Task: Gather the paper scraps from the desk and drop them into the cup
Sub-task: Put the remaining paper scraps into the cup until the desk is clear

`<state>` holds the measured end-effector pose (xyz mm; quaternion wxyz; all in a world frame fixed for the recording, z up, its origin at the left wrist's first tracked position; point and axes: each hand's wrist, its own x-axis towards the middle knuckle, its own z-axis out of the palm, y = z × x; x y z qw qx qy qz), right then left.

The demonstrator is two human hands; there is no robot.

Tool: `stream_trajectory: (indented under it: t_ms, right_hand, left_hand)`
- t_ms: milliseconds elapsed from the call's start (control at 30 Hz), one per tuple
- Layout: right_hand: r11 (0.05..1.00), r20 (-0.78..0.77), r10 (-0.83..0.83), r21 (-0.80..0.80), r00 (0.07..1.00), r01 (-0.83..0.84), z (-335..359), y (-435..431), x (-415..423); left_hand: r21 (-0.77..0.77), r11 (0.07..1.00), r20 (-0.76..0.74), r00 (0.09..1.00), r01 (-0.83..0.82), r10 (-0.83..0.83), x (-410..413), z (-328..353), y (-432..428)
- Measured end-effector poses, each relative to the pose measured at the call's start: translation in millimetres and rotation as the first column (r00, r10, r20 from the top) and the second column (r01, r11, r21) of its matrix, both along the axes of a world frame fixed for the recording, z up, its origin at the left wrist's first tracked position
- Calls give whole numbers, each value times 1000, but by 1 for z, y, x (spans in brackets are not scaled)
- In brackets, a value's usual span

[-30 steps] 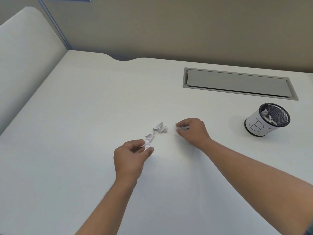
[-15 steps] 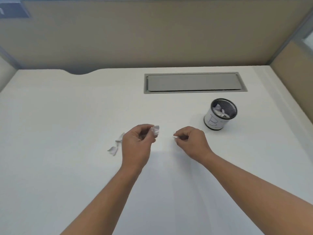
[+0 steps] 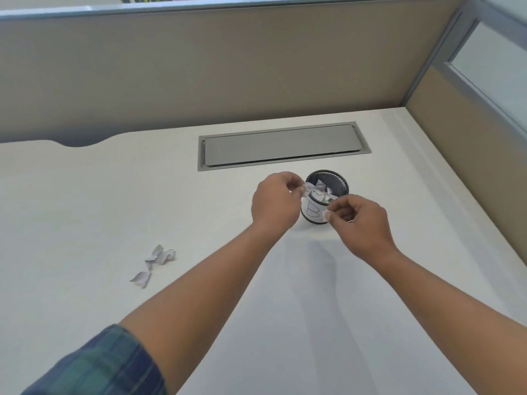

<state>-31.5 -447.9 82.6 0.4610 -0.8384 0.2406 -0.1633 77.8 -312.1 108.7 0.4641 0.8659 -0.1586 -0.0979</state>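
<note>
The white counter [image 3: 85, 209] fills most of the view, closed in at the back and on the right by tan partition panels [image 3: 228, 75]. A long grey hatch [image 3: 282, 146] is set flush into the counter near the back panel, its length running left to right. Both forearms reach forward from the near edge; the left one shows a dark plaid sleeve [image 3: 99, 366].

The left hand [image 3: 275, 202] is at the left of the cup's rim, thumb and forefinger pinching a crumpled scrap [image 3: 307, 189] over the opening. The right hand [image 3: 360, 220] is just beside the cup's near right side, fingers curled, pinching a tiny white scrap [image 3: 325, 214] that is mostly hidden.

The black mesh cup [image 3: 312, 212] stands upright in front of the hatch, mouth up, its white label facing the camera. Crumpled scraps [image 3: 323, 195] lie inside it. Two loose scraps [image 3: 161, 255] lie well to the left on the counter, one behind the other on a slant from near left to far right.
</note>
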Motion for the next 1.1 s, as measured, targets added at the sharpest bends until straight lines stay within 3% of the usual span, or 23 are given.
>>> stream_trajectory:
  t_ms: [400,867,1100]
  right_hand:
    - [988,1,-5,-152,1000,5,25,-53,28]
    - [975,-169,-10,-220,986,-28,20,-51,57]
    - [974,-97,-56,-224,994,34,28,-30,48]
  left_hand:
    - [166,986,-149,989,13,12,9,-14,-39]
    - [57,996,-158,985,-67,75,2,-33,6]
    - [54,984,-146,973,-172,178,-27,-48,81]
